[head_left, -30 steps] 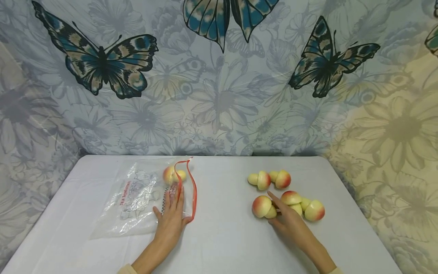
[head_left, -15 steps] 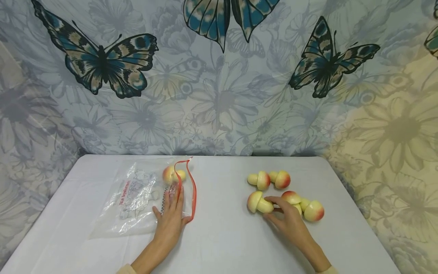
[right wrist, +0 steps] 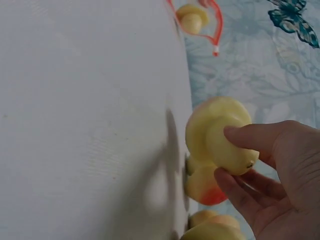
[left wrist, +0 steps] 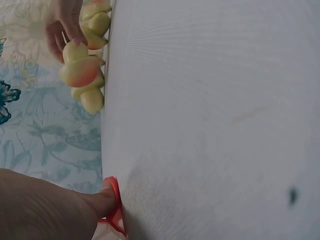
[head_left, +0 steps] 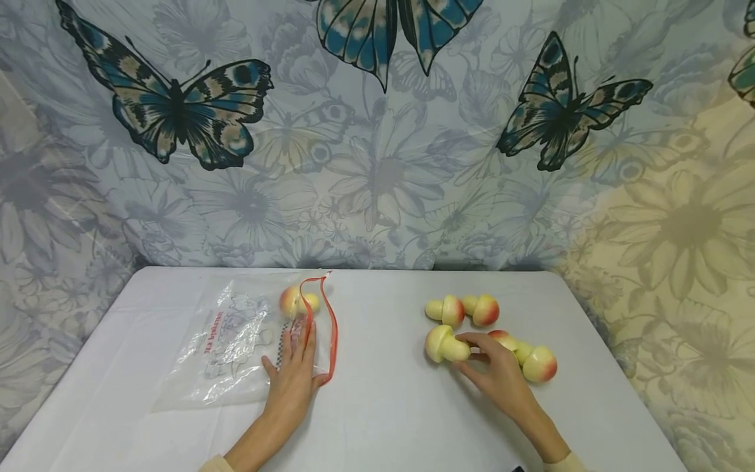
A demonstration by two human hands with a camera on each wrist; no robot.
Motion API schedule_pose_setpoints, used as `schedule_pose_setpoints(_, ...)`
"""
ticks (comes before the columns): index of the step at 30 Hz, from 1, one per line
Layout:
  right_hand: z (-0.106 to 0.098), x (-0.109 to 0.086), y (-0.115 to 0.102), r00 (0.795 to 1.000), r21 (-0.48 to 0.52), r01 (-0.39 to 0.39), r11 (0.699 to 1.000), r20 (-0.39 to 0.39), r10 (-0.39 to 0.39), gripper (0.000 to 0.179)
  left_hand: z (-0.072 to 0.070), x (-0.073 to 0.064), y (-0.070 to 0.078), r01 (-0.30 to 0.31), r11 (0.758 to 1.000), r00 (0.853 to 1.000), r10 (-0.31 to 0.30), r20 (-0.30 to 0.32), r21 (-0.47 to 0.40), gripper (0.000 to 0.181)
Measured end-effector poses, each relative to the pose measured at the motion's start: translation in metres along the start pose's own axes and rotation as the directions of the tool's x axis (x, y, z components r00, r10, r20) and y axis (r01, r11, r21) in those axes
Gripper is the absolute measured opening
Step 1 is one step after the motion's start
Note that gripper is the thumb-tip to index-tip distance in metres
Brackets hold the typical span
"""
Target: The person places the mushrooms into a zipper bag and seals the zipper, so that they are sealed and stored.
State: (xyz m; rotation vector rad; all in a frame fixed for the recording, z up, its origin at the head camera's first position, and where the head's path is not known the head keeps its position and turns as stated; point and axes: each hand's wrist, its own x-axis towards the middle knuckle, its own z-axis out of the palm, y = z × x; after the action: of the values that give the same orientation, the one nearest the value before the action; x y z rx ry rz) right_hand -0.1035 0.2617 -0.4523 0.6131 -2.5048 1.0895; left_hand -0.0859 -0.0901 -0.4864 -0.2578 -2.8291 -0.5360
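Observation:
My left hand lies flat, fingers spread, on a clear plastic bag with a red-edged mouth. A yellow and red toy mushroom shows through the bag beyond those fingertips. In the left wrist view, the thumb touches the red edging. With thumb and fingers, my right hand pinches the pale stem of another toy mushroom, whose cap points left. It appears raised a little above the table in the right wrist view. Close to this hand lies a toy mushroom, with one more partly hidden behind the hand.
Two more toy mushrooms lie side by side farther back, the left one and the right one. White cloth covers the table. Behind its far edge hangs a butterfly-patterned backdrop.
My right hand has gripped a toy mushroom by its stem and turned it, so its cap now points left. It has shifted slightly left. My left hand stays on the bag.

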Motion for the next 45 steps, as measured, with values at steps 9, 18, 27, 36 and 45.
schedule_pose_setpoints(9,-0.001,0.018,-0.010,0.998,0.047,0.067,0.997,-0.026,-0.065,0.050,0.001,0.000,-0.001,0.001,1.000,1.000,-0.001,-0.014,0.009,0.098)
schedule_pose_setpoints(18,0.010,0.029,-0.026,0.999,0.103,0.036,0.994,0.007,-0.037,0.047,0.000,0.000,-0.001,0.007,1.000,1.000,-0.007,-0.007,-0.019,0.098)
schedule_pose_setpoints(27,0.022,0.047,-0.027,0.996,0.180,-0.064,0.982,0.068,0.052,0.042,-0.002,0.000,-0.001,0.014,0.999,1.000,-0.014,0.012,-0.050,0.098)
schedule_pose_setpoints(36,0.037,0.053,-0.027,0.990,0.232,-0.107,0.967,0.119,0.081,0.041,-0.001,0.000,0.001,0.019,0.998,1.000,-0.018,0.020,-0.055,0.098)
schedule_pose_setpoints(45,0.049,0.062,-0.034,0.990,0.278,-0.095,0.956,0.124,0.062,0.041,-0.002,0.001,0.000,0.031,0.998,0.999,-0.029,0.035,-0.056,0.098)
